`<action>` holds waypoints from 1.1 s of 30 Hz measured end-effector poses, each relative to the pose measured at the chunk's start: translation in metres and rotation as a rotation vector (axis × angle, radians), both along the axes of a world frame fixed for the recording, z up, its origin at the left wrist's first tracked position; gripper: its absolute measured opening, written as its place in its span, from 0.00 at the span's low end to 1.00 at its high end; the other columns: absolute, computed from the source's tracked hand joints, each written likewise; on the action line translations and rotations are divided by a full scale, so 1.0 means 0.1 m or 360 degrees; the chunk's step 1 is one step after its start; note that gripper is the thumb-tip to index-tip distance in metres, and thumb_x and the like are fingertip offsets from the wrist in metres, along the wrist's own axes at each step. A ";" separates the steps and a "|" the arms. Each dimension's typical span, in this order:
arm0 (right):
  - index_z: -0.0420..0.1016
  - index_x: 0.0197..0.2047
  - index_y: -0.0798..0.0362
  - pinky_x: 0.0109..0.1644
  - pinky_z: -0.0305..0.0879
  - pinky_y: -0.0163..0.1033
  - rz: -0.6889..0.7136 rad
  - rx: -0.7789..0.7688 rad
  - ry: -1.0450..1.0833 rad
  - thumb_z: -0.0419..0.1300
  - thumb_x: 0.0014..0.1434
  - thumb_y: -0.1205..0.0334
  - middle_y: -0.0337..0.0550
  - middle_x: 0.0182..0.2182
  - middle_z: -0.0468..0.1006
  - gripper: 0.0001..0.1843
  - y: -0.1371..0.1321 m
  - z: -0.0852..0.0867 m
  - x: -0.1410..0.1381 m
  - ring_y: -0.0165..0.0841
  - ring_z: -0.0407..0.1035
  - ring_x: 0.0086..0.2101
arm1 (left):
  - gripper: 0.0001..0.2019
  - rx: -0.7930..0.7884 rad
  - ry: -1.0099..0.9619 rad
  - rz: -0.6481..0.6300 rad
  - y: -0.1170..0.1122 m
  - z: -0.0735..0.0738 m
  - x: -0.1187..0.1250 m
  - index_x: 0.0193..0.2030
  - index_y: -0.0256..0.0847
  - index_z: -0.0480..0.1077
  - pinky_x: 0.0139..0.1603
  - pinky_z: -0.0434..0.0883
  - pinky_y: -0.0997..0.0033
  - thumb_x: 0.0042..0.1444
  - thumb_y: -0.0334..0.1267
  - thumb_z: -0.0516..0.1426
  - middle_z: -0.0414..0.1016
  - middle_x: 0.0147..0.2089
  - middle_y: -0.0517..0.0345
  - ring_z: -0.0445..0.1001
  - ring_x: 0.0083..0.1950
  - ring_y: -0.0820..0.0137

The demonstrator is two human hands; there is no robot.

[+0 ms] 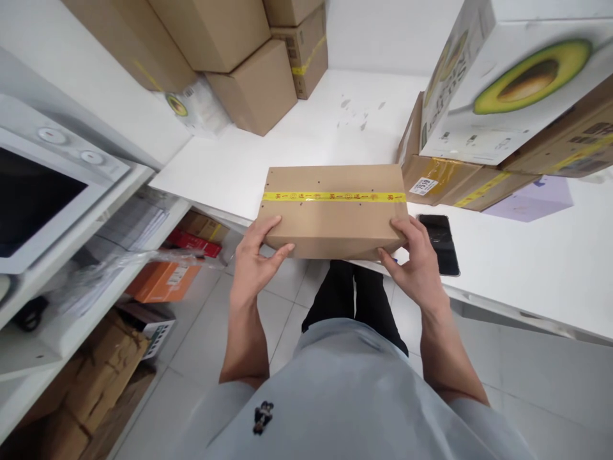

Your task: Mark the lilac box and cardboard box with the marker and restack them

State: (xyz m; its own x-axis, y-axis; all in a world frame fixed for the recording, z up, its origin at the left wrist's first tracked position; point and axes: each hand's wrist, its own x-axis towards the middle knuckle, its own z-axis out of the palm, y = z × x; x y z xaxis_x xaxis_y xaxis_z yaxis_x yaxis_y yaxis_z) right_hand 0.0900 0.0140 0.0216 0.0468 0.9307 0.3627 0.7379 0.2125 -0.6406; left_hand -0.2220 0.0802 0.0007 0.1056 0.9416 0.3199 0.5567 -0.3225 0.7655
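Observation:
A brown cardboard box (335,220), sealed with a strip of yellow printed tape (330,197), is between my hands at the front edge of the white table (364,144). My left hand (256,259) grips its near left corner, thumb on the front face. At the near right corner, my right hand (414,255) has hold of it the same way. The undersides of my fingers are partly hidden by the box. Just right of my right hand lies a black phone (438,243).
Stacked cartons (258,86) stand at the back left. To the right, a white box with an avocado picture (517,89) rests on taped cartons (445,182), beside a lilac box (531,199). A microwave (52,172) and shelves with an orange box (165,281) are on the left.

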 end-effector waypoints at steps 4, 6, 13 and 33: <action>0.61 0.66 0.36 0.55 0.77 0.58 0.0026 -0.0023 -0.0008 0.62 0.59 0.65 0.47 0.61 0.69 0.34 -0.01 -0.01 0.02 0.48 0.64 0.63 | 0.28 -0.0006 0.0035 0.0008 -0.04 -0.01 0.00 0.61 0.53 0.72 0.63 0.71 0.52 0.53 0.47 0.68 0.77 0.59 0.55 0.74 0.61 0.56; 0.63 0.64 0.36 0.55 0.77 0.58 0.0022 0.0057 -0.0041 0.62 0.58 0.66 0.47 0.59 0.71 0.32 -0.01 -0.02 0.01 0.47 0.65 0.63 | 0.26 0.0029 -0.0006 0.0040 -0.06 -0.05 0.00 0.58 0.53 0.74 0.61 0.73 0.52 0.52 0.46 0.69 0.78 0.57 0.55 0.75 0.59 0.56; 0.71 0.45 0.43 0.61 0.69 0.63 -0.0118 0.0305 0.0084 0.60 0.57 0.64 0.48 0.61 0.71 0.12 0.13 -0.13 -0.07 0.50 0.65 0.64 | 0.10 0.0290 -0.0189 0.0218 -0.05 -0.37 0.08 0.41 0.47 0.79 0.67 0.67 0.46 0.51 0.44 0.66 0.72 0.59 0.50 0.69 0.66 0.53; 0.70 0.60 0.41 0.67 0.63 0.63 -0.0034 0.0102 0.0004 0.59 0.65 0.48 0.50 0.65 0.57 0.21 0.07 0.00 -0.06 0.49 0.57 0.67 | 0.22 0.0304 0.0206 0.0152 -0.15 0.01 0.35 0.57 0.51 0.74 0.72 0.60 0.47 0.60 0.56 0.60 0.54 0.72 0.51 0.57 0.73 0.51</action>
State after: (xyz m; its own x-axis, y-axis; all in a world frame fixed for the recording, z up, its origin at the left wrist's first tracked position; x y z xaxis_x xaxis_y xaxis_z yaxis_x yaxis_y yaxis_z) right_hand 0.0835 0.0213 0.0212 0.0672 0.9045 0.4212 0.7411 0.2374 -0.6281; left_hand -0.1869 0.0651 0.0016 0.0709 0.8728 0.4828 0.6811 -0.3960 0.6159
